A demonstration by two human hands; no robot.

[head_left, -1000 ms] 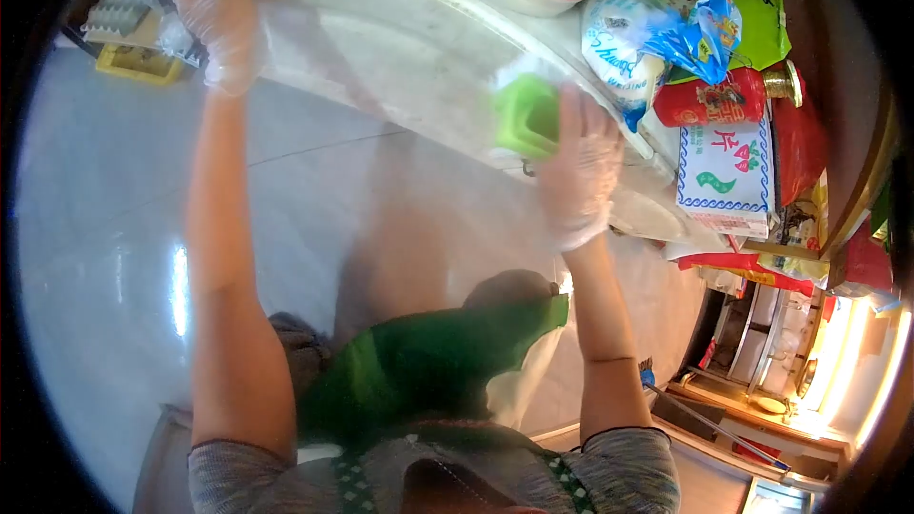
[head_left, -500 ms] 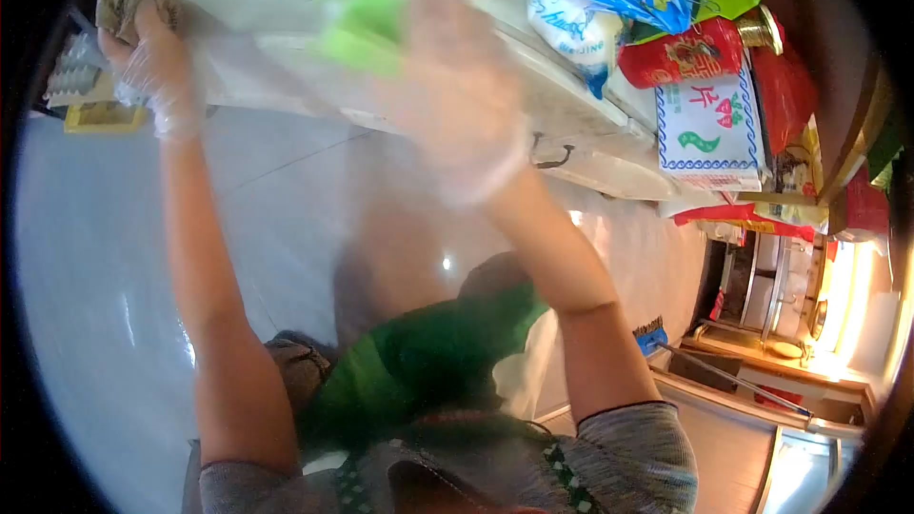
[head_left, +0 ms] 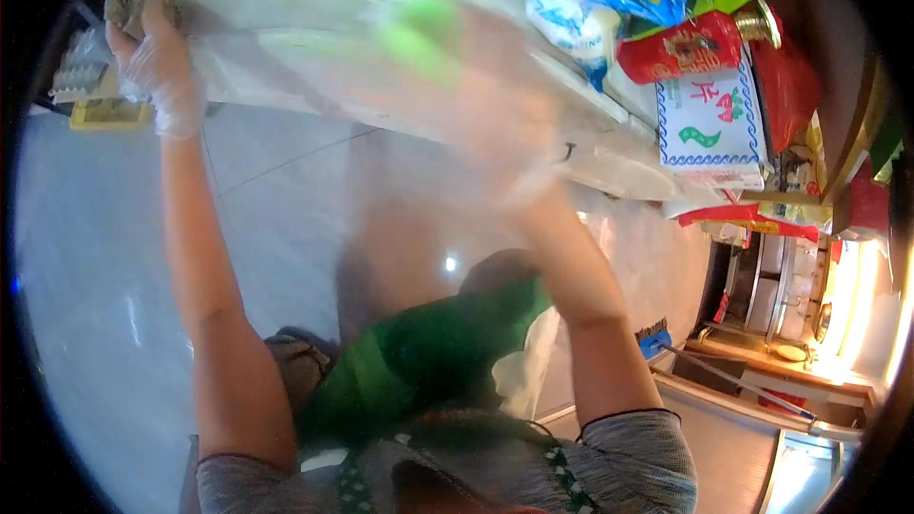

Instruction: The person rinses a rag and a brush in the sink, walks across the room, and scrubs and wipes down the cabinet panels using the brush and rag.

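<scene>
My left hand (head_left: 160, 71), in a clear plastic glove, is closed around a crumpled grey-brown cloth (head_left: 143, 2) at the left end of a white cabinet front (head_left: 286, 62). In front of the same cabinet, my right hand (head_left: 500, 100) is smeared by motion. It also wears a clear glove. A bright green piece (head_left: 419, 30), a sponge or a cloth by its look, is held at its fingertips over the white surface. Blur hides the exact finger positions and whether the piece touches the cabinet.
A white and blue bag (head_left: 576, 14), a red bottle (head_left: 685, 49) with a gold cap and a printed box (head_left: 709, 124) crowd the surface at right. A yellow tray (head_left: 109, 115) lies low at left. A blue-headed broom (head_left: 655, 343) rests at lower right.
My right hand and the green piece have moved to the right along the cabinet front. My left hand stays with the cloth in nearly the same place.
</scene>
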